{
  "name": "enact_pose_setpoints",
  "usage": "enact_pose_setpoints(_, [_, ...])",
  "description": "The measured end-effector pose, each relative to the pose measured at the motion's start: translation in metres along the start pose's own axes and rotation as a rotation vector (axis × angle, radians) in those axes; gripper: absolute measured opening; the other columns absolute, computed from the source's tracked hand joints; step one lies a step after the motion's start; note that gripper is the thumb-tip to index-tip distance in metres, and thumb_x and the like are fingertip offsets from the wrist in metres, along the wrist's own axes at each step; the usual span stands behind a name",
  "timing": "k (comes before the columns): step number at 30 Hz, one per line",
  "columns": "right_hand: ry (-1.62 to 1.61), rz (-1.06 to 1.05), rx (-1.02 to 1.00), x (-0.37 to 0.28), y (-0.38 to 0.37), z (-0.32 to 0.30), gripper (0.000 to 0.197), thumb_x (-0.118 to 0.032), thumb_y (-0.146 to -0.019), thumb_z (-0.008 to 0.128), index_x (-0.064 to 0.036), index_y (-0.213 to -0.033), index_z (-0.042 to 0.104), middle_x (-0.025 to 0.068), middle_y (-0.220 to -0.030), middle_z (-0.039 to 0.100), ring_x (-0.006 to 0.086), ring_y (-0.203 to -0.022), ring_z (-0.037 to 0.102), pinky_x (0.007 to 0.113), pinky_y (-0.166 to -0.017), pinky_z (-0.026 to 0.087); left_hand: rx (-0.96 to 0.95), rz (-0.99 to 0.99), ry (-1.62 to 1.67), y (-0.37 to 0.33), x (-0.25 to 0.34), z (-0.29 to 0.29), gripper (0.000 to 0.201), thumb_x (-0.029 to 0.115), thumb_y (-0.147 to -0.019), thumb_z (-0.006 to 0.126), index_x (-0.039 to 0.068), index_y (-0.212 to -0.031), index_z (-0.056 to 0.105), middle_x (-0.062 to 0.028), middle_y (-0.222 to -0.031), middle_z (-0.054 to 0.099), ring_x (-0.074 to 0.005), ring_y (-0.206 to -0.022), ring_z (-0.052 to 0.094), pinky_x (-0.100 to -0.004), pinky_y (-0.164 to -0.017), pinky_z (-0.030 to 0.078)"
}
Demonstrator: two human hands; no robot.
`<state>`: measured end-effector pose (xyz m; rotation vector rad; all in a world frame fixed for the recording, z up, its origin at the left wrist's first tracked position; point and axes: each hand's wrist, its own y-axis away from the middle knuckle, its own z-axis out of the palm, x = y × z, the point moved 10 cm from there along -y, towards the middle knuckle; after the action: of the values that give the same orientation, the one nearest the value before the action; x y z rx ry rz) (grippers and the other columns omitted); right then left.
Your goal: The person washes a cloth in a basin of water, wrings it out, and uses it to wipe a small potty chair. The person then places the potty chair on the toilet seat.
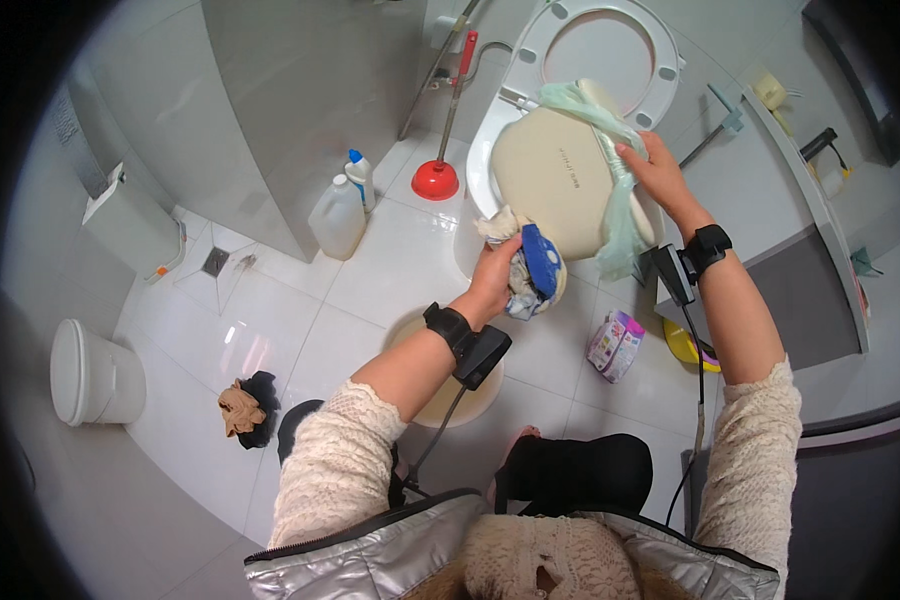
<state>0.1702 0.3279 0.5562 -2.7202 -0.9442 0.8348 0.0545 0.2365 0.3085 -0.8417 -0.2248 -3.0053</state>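
My left hand point(492, 283) is closed round a bunch of crumpled cloth point(536, 270), blue, white and grey, perhaps socks. It is held out at the near edge of a beige bin point(555, 170). The bin has a smooth flat face and a pale green plastic bag point(622, 205) along its right side and top. My right hand point(660, 178) grips the bin's right side through the bag, thumb on top. Behind and partly beneath the bin is a white toilet point(488, 165) with its seat point(530, 50) raised. The inside of the bin is hidden.
A red plunger point(435, 181), a cloudy jug point(338, 217) and a white bottle point(360, 178) stand left of the toilet. A round basin point(460, 405) lies under my left forearm. Dark and tan clothes point(242, 412), a lidded white bucket point(95, 372) and a purple pack point(616, 347) are on the floor.
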Motion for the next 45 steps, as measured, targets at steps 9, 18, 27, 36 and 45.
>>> enact_pose_setpoints(9, [-0.101,0.094,-0.171,0.017,-0.018,0.04,0.085,-0.029,-0.07,0.072,-0.0091,-0.14,0.027,0.0129,-0.133,0.044,0.0248,-0.126,0.039,0.035,-0.104,0.03,-0.045,0.074,0.035,-0.01,-0.004,-0.006,0.038,0.018,-0.091,0.053,0.003,-0.125,0.043,-0.0099,-0.114,0.056,-0.0216,-0.104,0.057,-0.0357,-0.089,0.047])
enact_pose_setpoints(18, [-0.187,0.139,-0.223,0.038,-0.025,0.042,0.094,-0.022,-0.064,0.077,-0.0104,-0.141,0.025,0.0122,-0.135,0.042,0.0231,-0.126,0.038,0.034,-0.105,0.03,-0.185,0.386,-0.372,-0.003,0.095,0.056,0.05,0.03,-0.09,0.055,0.002,-0.129,0.04,-0.0106,-0.124,0.051,-0.0234,-0.114,0.05,-0.038,-0.096,0.038])
enact_pose_setpoints(27, [-0.273,-0.027,-0.203,0.024,-0.021,0.041,0.08,-0.021,-0.078,0.068,-0.0085,-0.143,0.023,0.0104,-0.138,0.04,0.019,-0.127,0.037,0.03,-0.105,0.029,-0.124,0.915,-1.503,-0.032,0.051,0.13,0.077,0.044,-0.084,0.054,0.004,-0.141,0.021,-0.0209,-0.141,0.027,-0.036,-0.133,0.021,-0.0644,-0.1,0.003])
enact_pose_setpoints(36, [0.052,0.127,-0.209,0.042,-0.014,0.037,0.079,-0.032,-0.071,0.075,-0.0014,-0.133,0.036,0.013,-0.123,0.052,0.0212,-0.115,0.048,0.032,-0.099,0.036,0.094,1.0,-1.347,-0.078,0.102,0.088,0.059,0.05,-0.083,0.053,0.009,-0.124,0.048,-0.0146,-0.132,0.043,-0.0314,-0.123,0.038,-0.0618,-0.095,0.02])
enact_pose_setpoints(45, [-0.16,0.124,-0.21,0.027,-0.001,0.038,0.075,-0.027,-0.074,0.07,0.002,-0.134,0.034,0.0213,-0.132,0.044,0.0316,-0.121,0.044,0.041,-0.101,0.036,-0.007,0.743,-1.452,-0.089,0.108,0.077,0.045,0.041,-0.088,0.048,0.01,-0.12,0.053,-0.0256,-0.117,0.054,-0.0416,-0.114,0.046,-0.0466,-0.098,0.032])
